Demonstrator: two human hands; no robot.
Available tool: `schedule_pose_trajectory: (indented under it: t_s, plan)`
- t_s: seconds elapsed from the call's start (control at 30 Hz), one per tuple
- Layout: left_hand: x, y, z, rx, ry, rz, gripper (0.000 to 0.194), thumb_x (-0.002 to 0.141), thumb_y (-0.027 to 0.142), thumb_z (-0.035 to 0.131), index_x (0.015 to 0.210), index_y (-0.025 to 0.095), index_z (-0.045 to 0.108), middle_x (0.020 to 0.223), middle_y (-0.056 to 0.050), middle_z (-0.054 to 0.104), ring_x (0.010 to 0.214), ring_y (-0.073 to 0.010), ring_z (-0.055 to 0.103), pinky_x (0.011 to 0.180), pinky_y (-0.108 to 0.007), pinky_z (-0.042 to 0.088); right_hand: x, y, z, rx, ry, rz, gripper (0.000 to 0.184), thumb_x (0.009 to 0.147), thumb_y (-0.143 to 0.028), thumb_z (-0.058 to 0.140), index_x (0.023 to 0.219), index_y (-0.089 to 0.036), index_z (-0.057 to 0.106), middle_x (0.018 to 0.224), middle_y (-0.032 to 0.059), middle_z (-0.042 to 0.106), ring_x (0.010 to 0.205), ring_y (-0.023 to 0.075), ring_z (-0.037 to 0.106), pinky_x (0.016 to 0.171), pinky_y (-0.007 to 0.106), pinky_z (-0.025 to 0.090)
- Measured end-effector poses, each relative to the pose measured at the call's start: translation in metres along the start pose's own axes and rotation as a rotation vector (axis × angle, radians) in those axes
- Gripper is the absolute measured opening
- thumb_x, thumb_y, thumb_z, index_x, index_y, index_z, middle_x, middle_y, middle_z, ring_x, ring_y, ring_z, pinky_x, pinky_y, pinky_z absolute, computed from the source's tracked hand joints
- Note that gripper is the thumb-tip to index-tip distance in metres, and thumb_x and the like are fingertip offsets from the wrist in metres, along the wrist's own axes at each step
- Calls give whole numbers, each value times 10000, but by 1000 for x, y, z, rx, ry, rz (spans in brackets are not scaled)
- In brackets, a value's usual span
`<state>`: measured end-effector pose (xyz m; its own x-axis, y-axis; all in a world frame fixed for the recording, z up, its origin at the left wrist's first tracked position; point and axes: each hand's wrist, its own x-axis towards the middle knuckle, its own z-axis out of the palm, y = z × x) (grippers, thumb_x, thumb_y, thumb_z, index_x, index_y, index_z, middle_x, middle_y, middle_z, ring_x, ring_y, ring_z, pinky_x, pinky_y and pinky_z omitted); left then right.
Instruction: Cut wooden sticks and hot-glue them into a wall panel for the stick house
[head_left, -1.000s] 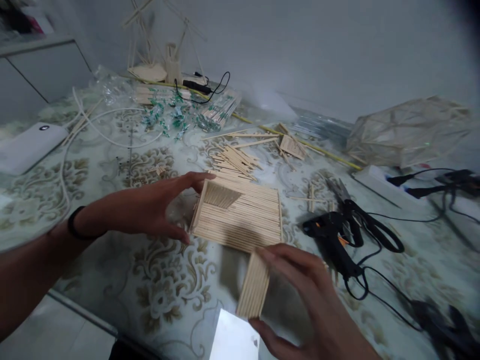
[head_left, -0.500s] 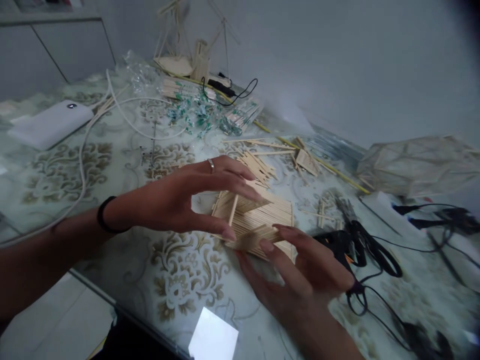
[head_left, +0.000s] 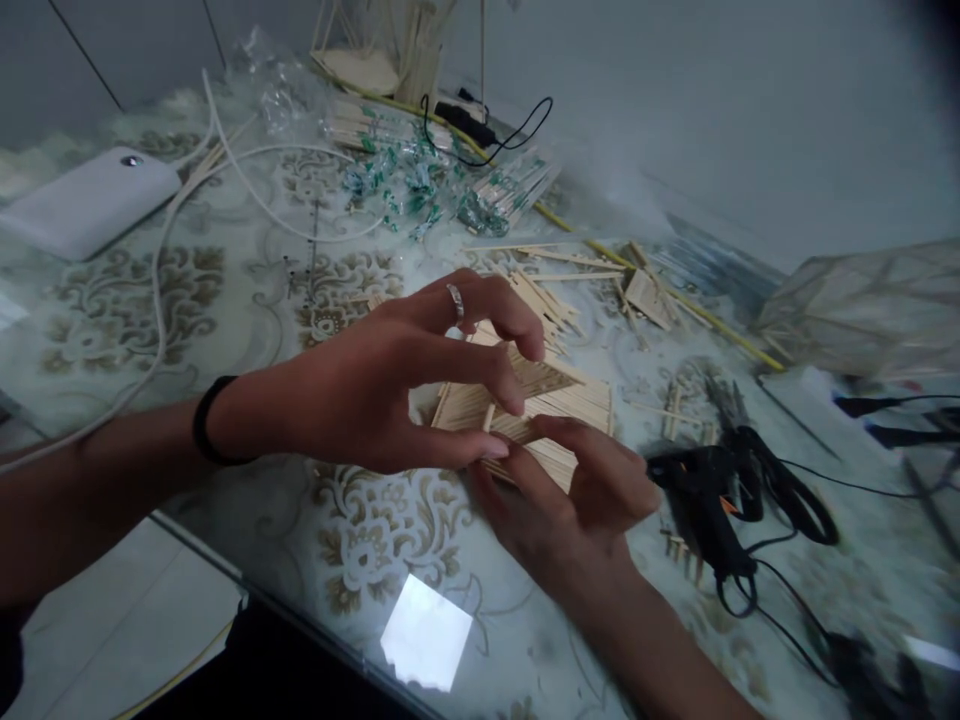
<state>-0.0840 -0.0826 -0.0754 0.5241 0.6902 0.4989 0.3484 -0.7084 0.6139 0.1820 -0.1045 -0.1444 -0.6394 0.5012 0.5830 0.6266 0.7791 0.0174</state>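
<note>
A small model of pale wooden sticks (head_left: 592, 408) lies on the table, with a flat stick base and low walls standing on it. My left hand (head_left: 397, 375), wearing a ring, arches over its left side. Its thumb and index finger are curled round a front corner, by a short stick (head_left: 489, 418). My right hand (head_left: 570, 495) comes from the front right, its fingers pinched at the near edge on a small stick panel, mostly hidden behind them. The fingertips of both hands meet at this corner.
Loose sticks (head_left: 544, 300) lie behind the model. A black glue gun (head_left: 705, 510) and black-handled scissors (head_left: 787, 490) are at the right. Wrapped stick packs (head_left: 517, 185), a white power bank (head_left: 94, 200) with its cable and a large stick frame (head_left: 870, 310) lie farther out.
My right hand has moved left with the small panel, up to my left thumb. My left fingers have curled down closer to the corner. The view has shifted slightly.
</note>
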Motion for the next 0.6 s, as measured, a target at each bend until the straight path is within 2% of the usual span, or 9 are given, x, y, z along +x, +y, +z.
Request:
schedule_pose_trajectory:
  t_s: [0.1,0.2,0.27,0.37,0.47,0.6]
  plan:
    - [1,-1,0,23,18,49,74,949,232,791,1018,256,779,1289,-76,722,1258,-294,685,1125,-455,565,7,-1,4,78,71,-3,462,917,-93,810,1272,-337,642,1284,79,605,1198,296,674,939,447,617]
    - [3,-1,2,60,43,113,49,952,213,779,992,224,753,1182,-82,738,1170,-288,714,1080,-452,585,13,0,10,150,215,-84,341,932,-84,799,1188,-275,680,1282,73,601,1162,255,671,885,380,636]
    - [3,1,4,113,66,128,35,947,182,764,953,197,732,1117,-84,734,1092,-270,726,1098,-472,568,14,2,14,163,237,-111,315,942,-85,794,1184,-260,691,1295,77,600,1166,250,670,879,372,647]
    - [2,6,7,183,76,92,48,940,169,745,975,186,717,1131,-85,721,1069,-259,715,1068,-481,574,14,1,16,193,213,-52,376,949,-77,781,1235,-303,689,1311,73,610,1179,260,677,879,396,667]
    - [0,10,8,197,63,27,106,951,199,745,1054,207,721,1184,-73,703,1091,-249,709,978,-402,600,14,-4,16,266,225,28,514,940,-60,779,1341,-360,658,1327,72,616,1180,272,688,862,417,687]
    - [0,10,5,155,44,1,85,960,154,730,1030,201,738,1179,-63,685,1055,-203,712,926,-323,584,18,-11,14,346,253,82,568,922,-53,804,1356,-379,636,1216,52,677,1034,252,746,804,399,700]
